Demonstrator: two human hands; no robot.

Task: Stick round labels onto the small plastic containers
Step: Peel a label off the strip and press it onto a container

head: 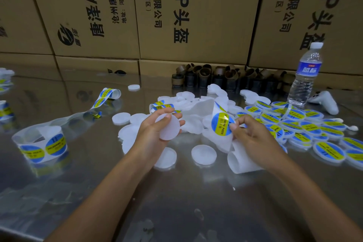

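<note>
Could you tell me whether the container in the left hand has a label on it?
Off: the container in the left hand shows only a plain white face.

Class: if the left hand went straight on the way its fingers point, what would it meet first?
Probably the label strip just beyond the left hand and its blank container, though depth is unclear.

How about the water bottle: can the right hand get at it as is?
Probably not yet: the right hand pinches a label. Once freed, likely yes, reaching over the labelled containers; nothing tall stands before the water bottle.
</note>
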